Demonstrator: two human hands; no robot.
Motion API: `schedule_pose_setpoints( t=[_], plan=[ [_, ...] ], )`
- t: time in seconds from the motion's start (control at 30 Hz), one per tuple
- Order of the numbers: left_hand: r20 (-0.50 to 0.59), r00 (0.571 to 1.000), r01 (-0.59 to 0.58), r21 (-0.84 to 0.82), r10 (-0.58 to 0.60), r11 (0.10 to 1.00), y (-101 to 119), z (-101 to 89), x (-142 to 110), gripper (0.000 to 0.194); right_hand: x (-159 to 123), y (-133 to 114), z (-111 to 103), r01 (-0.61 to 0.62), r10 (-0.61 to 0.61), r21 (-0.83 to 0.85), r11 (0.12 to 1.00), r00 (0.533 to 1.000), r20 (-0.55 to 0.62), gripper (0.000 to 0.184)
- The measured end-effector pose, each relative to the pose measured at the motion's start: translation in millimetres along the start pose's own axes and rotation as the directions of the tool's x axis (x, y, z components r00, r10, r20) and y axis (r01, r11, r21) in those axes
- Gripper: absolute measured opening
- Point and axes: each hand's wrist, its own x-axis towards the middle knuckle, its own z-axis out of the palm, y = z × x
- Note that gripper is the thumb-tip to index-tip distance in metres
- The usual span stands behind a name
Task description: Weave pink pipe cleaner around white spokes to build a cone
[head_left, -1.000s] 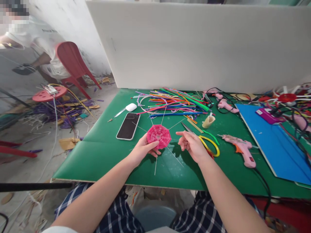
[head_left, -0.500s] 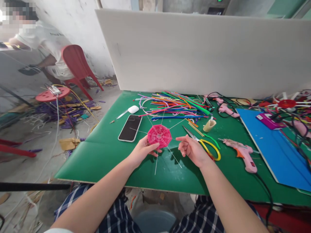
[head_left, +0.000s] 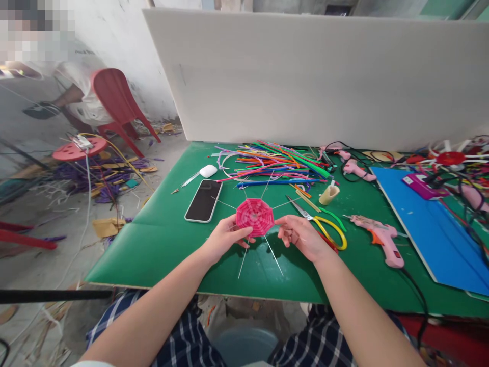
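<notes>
My left hand (head_left: 229,237) is closed on the left lower edge of a pink octagonal woven web (head_left: 254,217), thumb on top and fingers underneath. Thin pale wire spokes stick out around the web, which is held a little above the green table (head_left: 160,255). At the web's right edge is my right hand (head_left: 300,235), its index fingertip at or touching the rim. The other fingers are loosely bent and apart, and I see nothing gripped in them. Scissors with yellow handles (head_left: 330,232) lie just beyond that hand.
Several coloured fuzzy stems (head_left: 275,165) are heaped at the back. A phone (head_left: 204,201) and a white case (head_left: 208,171) lie left. Right are a beige tube (head_left: 329,194), a pink glue gun (head_left: 382,237) and a blue board (head_left: 439,244). A person sits on a red chair (head_left: 118,102).
The web has shifted slightly right and turned a little, its spokes now at other angles. My right index fingertip has come in from the right to the web's rim.
</notes>
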Motion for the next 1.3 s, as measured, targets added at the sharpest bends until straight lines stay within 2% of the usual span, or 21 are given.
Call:
schedule_pose_setpoints(
  t=[0.2, 0.3, 0.47, 0.57, 0.7, 0.83, 1.0, 1.13, 1.3],
  plan=[
    [0.071, 0.997, 0.016, 0.018, -0.017, 1.000, 0, 0.7, 0, 0.030, 0, 2, 4, -0.006, 0.003, -0.104, 0.995, 1.000, -0.028, 0.024],
    [0.108, 0.994, 0.031, 0.025, -0.033, 0.999, -1, 0.7, 0, 0.031, -1, 2, 7, 0.031, -0.033, -0.229, 0.973, 0.999, -0.009, 0.026],
    [0.186, 0.982, 0.033, 0.031, -0.039, 0.999, -2, 1.0, -1, 0.036, -4, 4, 11, 0.109, -0.122, -0.488, 0.866, 0.993, 0.006, 0.032],
    [0.208, 0.977, 0.044, 0.040, -0.052, 0.998, -2, 1.3, -1, 0.036, -6, 5, 12, 0.125, -0.167, -0.565, 0.816, 0.986, -0.023, 0.038],
    [0.213, 0.974, 0.064, 0.073, -0.078, 0.995, -2, 1.9, 0, 0.033, -6, 6, 12, 0.198, -0.287, -0.648, 0.736, 0.957, -0.033, 0.045],
    [0.209, 0.974, 0.067, 0.088, -0.084, 0.994, -4, 2.0, -1, 0.034, -6, 9, 10, 0.228, -0.312, -0.671, 0.705, 0.950, -0.006, 0.045],
    [0.239, 0.966, 0.072, 0.121, -0.099, 0.990, -5, 1.8, -2, 0.029, -6, 9, 10, 0.233, -0.333, -0.661, 0.713, 0.943, -0.026, 0.045],
    [0.260, 0.959, 0.085, 0.127, -0.116, 0.988, -4, 1.7, -2, 0.028, -6, 12, 6, 0.286, -0.371, -0.618, 0.733, 0.929, -0.011, 0.045],
    [0.264, 0.959, 0.077, 0.114, -0.105, 0.990, -6, 2.0, -2, 0.039, -6, 14, 3, 0.328, -0.404, -0.600, 0.729, 0.915, 0.010, 0.046]
  ],
)
